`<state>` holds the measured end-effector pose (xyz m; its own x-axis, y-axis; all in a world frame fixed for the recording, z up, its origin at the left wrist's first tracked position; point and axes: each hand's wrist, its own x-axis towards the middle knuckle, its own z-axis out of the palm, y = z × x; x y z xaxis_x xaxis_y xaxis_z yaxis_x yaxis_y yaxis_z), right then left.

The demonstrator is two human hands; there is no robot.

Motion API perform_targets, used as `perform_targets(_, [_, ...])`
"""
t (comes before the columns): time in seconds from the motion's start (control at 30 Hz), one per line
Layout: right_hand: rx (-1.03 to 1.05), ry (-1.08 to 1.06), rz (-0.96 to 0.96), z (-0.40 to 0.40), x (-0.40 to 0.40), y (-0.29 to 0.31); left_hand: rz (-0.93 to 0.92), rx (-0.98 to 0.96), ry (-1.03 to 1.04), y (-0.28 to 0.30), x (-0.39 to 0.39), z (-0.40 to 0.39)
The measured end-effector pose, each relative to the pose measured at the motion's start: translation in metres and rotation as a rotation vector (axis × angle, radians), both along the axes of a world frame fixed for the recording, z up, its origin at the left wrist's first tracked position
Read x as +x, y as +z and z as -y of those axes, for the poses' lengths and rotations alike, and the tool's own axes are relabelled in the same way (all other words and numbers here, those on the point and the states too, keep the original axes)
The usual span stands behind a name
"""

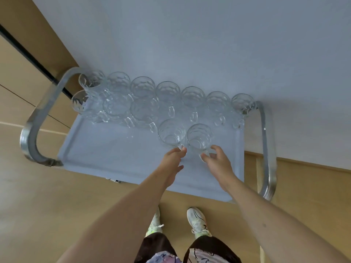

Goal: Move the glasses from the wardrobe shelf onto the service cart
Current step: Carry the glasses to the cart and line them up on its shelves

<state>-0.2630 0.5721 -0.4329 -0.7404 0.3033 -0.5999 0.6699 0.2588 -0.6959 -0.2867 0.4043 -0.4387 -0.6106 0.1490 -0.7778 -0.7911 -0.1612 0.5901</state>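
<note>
A person leans over a service cart (117, 158) and sets down two handled glasses at once, the left hand (173, 158) pinching the handle of one glass (171, 132) and the right hand (215, 158) curled round the handle of the other (199, 135). Both glasses stand upright on the cart's pale blue top just ahead of the fingertips, close beside each other, though whether they touch cannot be told. Beyond the hands, a back row of glasses (192, 96) runs across the cart, with a shorter second row (144, 111) ahead and to the left of the left hand. Bare tray surface lies beneath and to the left of the left hand; the chrome rail (266, 149) curves down to the right of the right hand. The step appears to be the release: it would be done well by letting each base settle flat before the fingers loosen, then drawing the hands straight back toward the body, low and slow, so no knuckle clips a handle and knocks one glass into its neighbour. The wardrobe shelf is out of view
</note>
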Motion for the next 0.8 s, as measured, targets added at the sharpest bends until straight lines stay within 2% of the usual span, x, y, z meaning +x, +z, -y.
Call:
perform_targets(0.07, [0.010, 0.032, -0.069, 0.002, -0.005, 0.003, 0.021, 0.036, -0.028, 0.002, -0.006, 0.006])
perform_targets(0.13, [0.022, 0.070, -0.130, 0.007, -0.010, 0.005, 0.030, -0.078, -0.064, 0.004, -0.009, 0.011])
perform_targets(0.27, [0.039, 0.036, -0.196, 0.014, -0.015, 0.007, -0.168, -0.746, -0.105, 0.008, -0.008, 0.026])
perform_targets(0.33, [0.016, 0.018, -0.224, 0.015, -0.017, 0.006, -0.351, -0.913, -0.093, 0.011, -0.010, 0.035])
perform_targets(0.4, [-0.017, 0.004, -0.242, 0.014, -0.021, 0.005, -0.502, -0.952, -0.195, 0.015, -0.022, 0.041])
perform_targets(0.57, [-0.060, 0.023, -0.278, 0.006, -0.034, 0.004, -0.744, -1.138, -0.598, 0.020, -0.050, 0.043])
perform_targets(0.63, [-0.061, 0.037, -0.283, 0.003, -0.038, 0.004, -0.808, -1.155, -0.643, 0.021, -0.052, 0.042])
perform_targets(0.8, [-0.093, 0.098, -0.264, -0.004, -0.047, 0.003, -0.819, -1.232, -0.621, 0.025, -0.055, 0.040])
